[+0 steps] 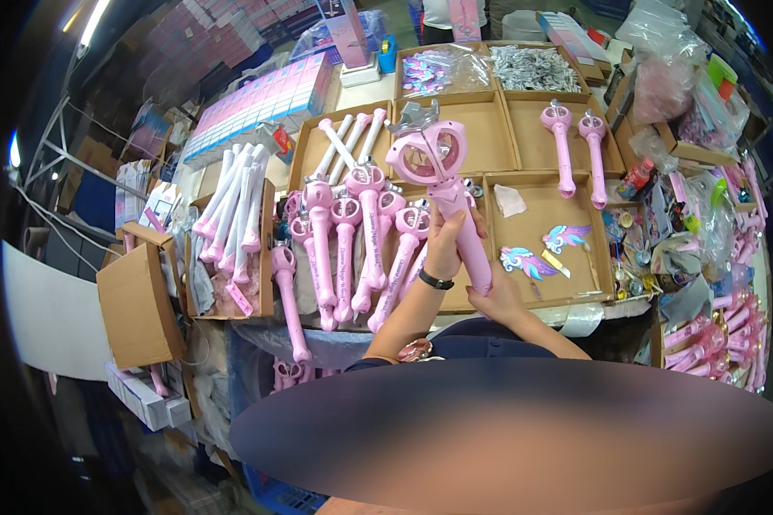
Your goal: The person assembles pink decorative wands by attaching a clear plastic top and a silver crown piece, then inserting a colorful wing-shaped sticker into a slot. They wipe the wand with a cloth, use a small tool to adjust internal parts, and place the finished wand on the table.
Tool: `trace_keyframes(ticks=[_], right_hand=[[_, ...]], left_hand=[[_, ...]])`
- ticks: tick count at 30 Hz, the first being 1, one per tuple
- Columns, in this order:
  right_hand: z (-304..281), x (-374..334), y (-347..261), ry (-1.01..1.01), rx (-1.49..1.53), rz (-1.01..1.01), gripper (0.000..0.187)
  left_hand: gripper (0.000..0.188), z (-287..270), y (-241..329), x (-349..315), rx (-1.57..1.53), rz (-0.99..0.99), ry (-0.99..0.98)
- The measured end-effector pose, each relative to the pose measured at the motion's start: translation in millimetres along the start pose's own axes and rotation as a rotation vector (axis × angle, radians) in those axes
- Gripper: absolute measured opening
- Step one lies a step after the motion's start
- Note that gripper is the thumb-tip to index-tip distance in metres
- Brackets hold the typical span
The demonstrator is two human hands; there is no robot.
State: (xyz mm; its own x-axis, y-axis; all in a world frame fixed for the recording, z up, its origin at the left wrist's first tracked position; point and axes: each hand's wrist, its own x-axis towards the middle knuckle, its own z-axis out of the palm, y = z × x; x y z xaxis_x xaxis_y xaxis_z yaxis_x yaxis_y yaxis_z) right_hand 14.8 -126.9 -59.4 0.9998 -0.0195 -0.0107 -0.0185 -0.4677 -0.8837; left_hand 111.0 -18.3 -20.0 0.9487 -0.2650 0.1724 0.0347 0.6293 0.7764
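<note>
A pink toy wand (468, 236) is held up in front of me, tilted, with its ring-shaped head and silvery top at the far end. Around the handle just below the head, my left hand (444, 249) is closed. My right hand (502, 300) grips the handle's lower end, its fingers partly hidden behind it. Beyond and beside the wand is a cardboard tray (537, 227) with two purple-blue wing pieces (567, 238), a small yellow strip (556, 263) and a whitish scrap (511, 200). Several more pink wands (343, 249) lie heaped to the left of my hands.
White-and-pink handles (232, 202) fill a box at left. Further trays hold two wands (558, 146), silvery parts (532, 69) and wing pieces (425, 70). Packed cartons (262, 112) stand at far left. Wands (721, 339) and clutter crowd the right. A person (455, 19) stands across the table.
</note>
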Motion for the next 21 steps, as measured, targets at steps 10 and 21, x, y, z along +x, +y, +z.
trace_keyframes(ticks=[10, 21], right_hand=[[-2, -1, 4, -0.052, 0.024, -0.038, 0.048], [-7, 0, 23, -0.106, 0.104, -0.1, 0.061]], left_hand=[[0.025, -4, -6, -9, 0.014, -0.008, 0.04], [0.086, -34, 30, 45, -0.118, 0.078, 0.093]])
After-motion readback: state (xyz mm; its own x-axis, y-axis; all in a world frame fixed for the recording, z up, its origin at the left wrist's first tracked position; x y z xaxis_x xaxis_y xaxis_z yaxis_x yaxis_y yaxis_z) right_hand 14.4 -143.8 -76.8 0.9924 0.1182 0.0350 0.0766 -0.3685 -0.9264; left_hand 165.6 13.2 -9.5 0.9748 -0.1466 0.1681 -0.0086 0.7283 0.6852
